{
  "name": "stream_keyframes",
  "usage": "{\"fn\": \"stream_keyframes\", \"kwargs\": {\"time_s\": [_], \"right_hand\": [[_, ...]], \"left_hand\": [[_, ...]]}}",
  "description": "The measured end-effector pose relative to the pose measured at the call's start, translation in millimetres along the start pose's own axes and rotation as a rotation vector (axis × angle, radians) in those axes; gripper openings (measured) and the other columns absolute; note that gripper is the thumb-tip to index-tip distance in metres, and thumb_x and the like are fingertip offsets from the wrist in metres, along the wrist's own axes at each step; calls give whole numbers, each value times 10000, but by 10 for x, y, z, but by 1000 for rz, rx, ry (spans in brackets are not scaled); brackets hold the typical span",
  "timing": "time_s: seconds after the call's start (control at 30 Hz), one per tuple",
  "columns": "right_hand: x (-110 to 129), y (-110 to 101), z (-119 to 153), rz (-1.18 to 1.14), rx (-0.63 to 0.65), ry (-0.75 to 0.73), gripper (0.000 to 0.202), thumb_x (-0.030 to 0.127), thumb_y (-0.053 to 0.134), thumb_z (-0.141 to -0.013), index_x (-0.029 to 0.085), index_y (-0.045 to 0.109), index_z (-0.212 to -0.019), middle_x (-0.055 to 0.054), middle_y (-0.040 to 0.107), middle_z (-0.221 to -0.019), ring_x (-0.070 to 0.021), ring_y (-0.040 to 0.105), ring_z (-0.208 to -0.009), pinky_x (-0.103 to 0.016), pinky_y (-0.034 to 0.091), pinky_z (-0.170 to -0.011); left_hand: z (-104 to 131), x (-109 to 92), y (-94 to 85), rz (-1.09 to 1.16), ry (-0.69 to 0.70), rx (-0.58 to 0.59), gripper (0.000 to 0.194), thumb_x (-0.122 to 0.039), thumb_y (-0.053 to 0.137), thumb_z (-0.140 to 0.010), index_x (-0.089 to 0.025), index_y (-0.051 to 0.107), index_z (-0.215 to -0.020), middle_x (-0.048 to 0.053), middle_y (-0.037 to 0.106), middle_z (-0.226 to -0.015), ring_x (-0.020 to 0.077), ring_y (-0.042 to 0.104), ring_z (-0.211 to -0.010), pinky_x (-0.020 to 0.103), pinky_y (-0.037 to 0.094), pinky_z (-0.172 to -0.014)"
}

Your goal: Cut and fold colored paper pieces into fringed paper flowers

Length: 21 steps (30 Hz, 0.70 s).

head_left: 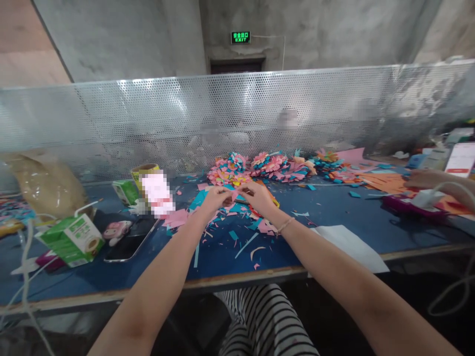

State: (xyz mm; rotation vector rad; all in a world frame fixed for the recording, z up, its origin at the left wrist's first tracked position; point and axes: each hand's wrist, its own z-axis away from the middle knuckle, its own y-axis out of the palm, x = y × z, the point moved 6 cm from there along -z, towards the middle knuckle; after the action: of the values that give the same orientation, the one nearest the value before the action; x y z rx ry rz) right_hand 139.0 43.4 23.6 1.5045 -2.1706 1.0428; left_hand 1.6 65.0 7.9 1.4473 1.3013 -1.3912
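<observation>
Over the blue tabletop (282,252), my left hand (219,198) and my right hand (256,195) are close together in front of me. Between their fingertips is a small piece of pink paper (234,195), pinched from both sides. Its exact shape is too small to tell. Right behind the hands lies a heap of pink, blue and yellow paper flowers (230,170), with more paper flowers (274,165) beside it. Pink paper sheets (176,219) lie left of my hands. Cut paper scraps (233,235) are strewn beneath and around them.
A green drink carton (74,240), a dark phone (131,242) and a lit phone (158,193) stand or lie left. White paper (349,244) overhangs the front edge at right. Further right are a purple power strip (411,205) and another person's hand (423,178). A perforated metal screen (148,118) runs behind.
</observation>
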Motion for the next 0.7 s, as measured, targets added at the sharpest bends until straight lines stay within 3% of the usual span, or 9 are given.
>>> {"fn": "stream_keyframes", "kwargs": {"time_s": [0.3, 0.7], "right_hand": [[153, -13, 19, 15, 3, -191, 116, 218, 530, -751, 190, 642, -767, -61, 568, -860, -161, 530, -822, -289, 452, -700], [204, -40, 33, 70, 5, -297, 144, 135, 519, -746, 192, 651, -759, -53, 587, -814, -141, 546, -793, -273, 455, -730]], "left_hand": [[7, -10, 14, 29, 14, 14, 117, -249, 610, -606, -146, 555, -600, -9, 570, -499, 91, 542, -473, 239, 450, -544], [51, -42, 51, 195, -12, 56, 120, -210, 649, -570, -128, 579, -624, 21, 602, -548, 119, 564, -511, 269, 462, -579]]}}
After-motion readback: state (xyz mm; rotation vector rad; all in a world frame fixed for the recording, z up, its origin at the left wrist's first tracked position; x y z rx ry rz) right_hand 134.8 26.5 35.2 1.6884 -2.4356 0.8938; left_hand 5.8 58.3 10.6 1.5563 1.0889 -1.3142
